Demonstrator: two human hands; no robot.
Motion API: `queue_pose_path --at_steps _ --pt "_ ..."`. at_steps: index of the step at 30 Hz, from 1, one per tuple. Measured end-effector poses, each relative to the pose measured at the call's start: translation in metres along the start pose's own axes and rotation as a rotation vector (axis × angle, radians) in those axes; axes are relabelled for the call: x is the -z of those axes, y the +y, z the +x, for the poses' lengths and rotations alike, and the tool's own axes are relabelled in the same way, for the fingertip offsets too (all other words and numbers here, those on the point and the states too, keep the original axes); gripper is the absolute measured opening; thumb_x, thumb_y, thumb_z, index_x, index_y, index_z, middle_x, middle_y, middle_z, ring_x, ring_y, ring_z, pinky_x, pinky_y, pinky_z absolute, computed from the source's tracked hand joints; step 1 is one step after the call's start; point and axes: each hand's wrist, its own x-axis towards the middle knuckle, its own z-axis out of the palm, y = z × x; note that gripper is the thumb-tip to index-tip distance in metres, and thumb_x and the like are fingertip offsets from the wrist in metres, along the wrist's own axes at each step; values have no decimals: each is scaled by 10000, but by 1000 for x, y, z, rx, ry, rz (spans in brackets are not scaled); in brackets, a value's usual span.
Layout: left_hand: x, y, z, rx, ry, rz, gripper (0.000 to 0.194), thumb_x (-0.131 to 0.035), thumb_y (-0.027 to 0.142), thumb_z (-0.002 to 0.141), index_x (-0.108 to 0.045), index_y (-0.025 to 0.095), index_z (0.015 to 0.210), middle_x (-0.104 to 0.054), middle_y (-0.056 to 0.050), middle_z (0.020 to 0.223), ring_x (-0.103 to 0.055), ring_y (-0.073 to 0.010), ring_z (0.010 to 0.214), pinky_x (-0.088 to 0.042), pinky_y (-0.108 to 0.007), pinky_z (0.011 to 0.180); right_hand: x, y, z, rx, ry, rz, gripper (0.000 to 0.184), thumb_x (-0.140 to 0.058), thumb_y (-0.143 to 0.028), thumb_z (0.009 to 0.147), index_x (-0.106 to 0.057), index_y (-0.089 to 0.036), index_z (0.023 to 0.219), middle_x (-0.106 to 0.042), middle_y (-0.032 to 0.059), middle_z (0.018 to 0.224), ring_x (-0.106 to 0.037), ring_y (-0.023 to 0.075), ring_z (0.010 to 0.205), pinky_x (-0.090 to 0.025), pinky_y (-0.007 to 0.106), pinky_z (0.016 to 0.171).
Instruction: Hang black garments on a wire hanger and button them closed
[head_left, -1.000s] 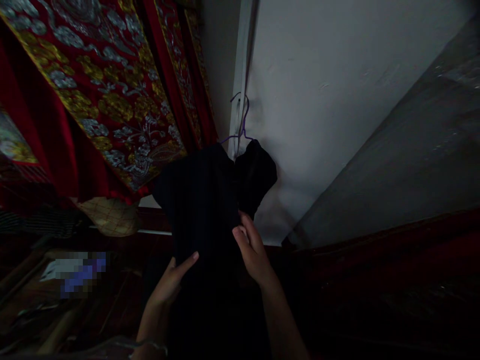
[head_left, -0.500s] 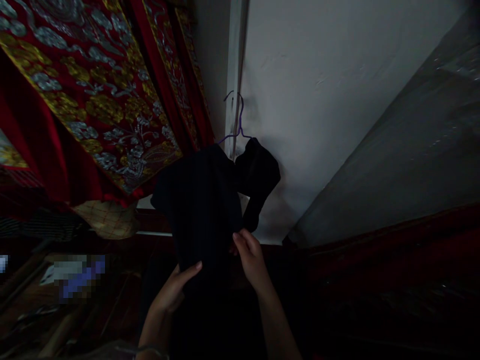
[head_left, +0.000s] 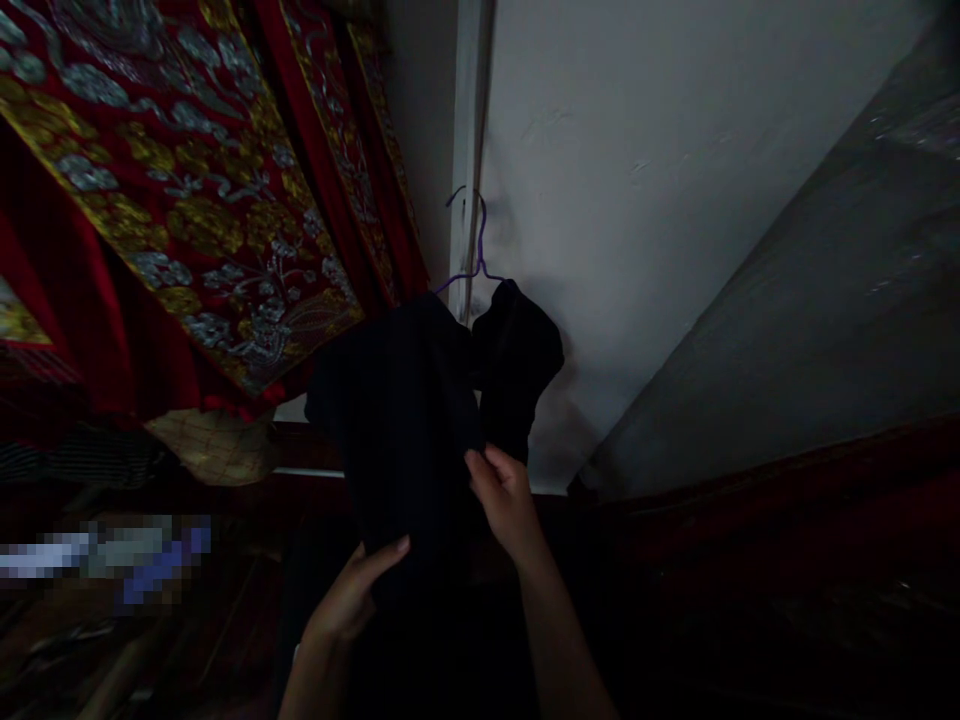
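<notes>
A dark garment (head_left: 397, 400), nearly black in the dim light, hangs on a thin purple clothes hanger (head_left: 481, 250) against a pale wall. Its exact kind is hard to make out. My left hand (head_left: 349, 595) grips the lower left part of the cloth, thumb lying on the front and the other fingers behind it. Higher up, my right hand (head_left: 501, 490) pinches the garment's right-hand edge between thumb and fingers. Another dark part of the garment droops from the hanger's right side. The lower cloth merges with the dark background.
Red cloth with gold and silver embroidery (head_left: 225, 210) hangs at the upper left. Below it is a beige checked cloth (head_left: 217, 445). Blurred, pixelated items (head_left: 150, 560) lie at the lower left. A greyish translucent sheet (head_left: 810, 300) slopes down the right side.
My right hand has risen slightly along the garment's edge. My left hand has dropped a little, still on the cloth. The hanger stays in place.
</notes>
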Motion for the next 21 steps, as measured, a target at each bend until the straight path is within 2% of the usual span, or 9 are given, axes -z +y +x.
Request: queue_pose_path --at_steps 3,6,7,9,11,13,16,18,21 --pt "0 6 1 -22 58 -31 550 -797 187 808 -618 64 1314 -794 -178 1045 -767 -333 1003 -621 -425 927 3 7 -7 -88 -134 19 692 -432 -795 891 -393 -217 512 -355 -36 478 -344 96 456 -278 258 469" --pt "4 14 2 -54 123 -62 487 -726 171 876 -602 64 1334 -794 -171 1053 -779 -298 965 -623 -398 925 7 16 -16 -110 -191 -11 747 -317 -811 919 -476 -199 522 -457 2 495 -424 109 479 -321 256 485" --pt "6 16 3 -59 144 -66 484 -718 169 884 -598 66 1342 -794 -168 1054 -781 -293 957 -625 -395 921 8 18 -18 -113 -183 -5 725 -324 -802 924 -543 -191 600 -508 7 533 -446 112 488 -328 249 478" --pt "11 18 3 -60 168 -66 495 -727 171 881 -601 73 1349 -796 -161 1049 -781 -293 958 -627 -395 918 11 21 -17 -116 -118 29 633 -364 -764 936 -636 -195 885 -593 3 639 -479 116 495 -341 234 458" --pt "17 18 3 -53 168 -60 518 -749 169 861 -607 73 1350 -798 -159 1040 -778 -302 970 -627 -397 917 13 23 -13 -99 -24 46 534 -454 -695 941 -579 -226 1162 -630 -12 728 -501 115 507 -362 224 457" --pt "22 15 4 -43 152 -46 534 -760 156 848 -609 66 1352 -798 -163 1035 -776 -308 973 -628 -394 916 13 23 -8 -65 38 28 480 -552 -615 929 -534 -241 1229 -633 -22 762 -518 115 541 -376 219 476" --pt "24 10 4 -14 127 -26 534 -764 148 840 -614 55 1344 -796 -174 1036 -773 -315 985 -624 -389 927 8 23 -2 -65 -10 -28 369 -556 -580 933 -599 -215 939 -600 -15 687 -512 121 554 -363 233 490" --pt "23 6 5 0 105 -12 553 -790 160 817 -622 62 1335 -796 -176 1042 -767 -325 1007 -618 -394 939 3 22 2 -100 -66 -66 457 -493 -603 948 -562 -207 731 -551 -10 600 -487 121 524 -349 249 491" --pt "18 3 4 17 74 -1 568 -813 160 789 -632 61 1317 -796 -178 1040 -762 -338 1017 -614 -412 948 -5 19 6 -147 -103 -69 481 -492 -598 925 -542 -205 652 -507 -20 542 -461 116 492 -330 253 481"
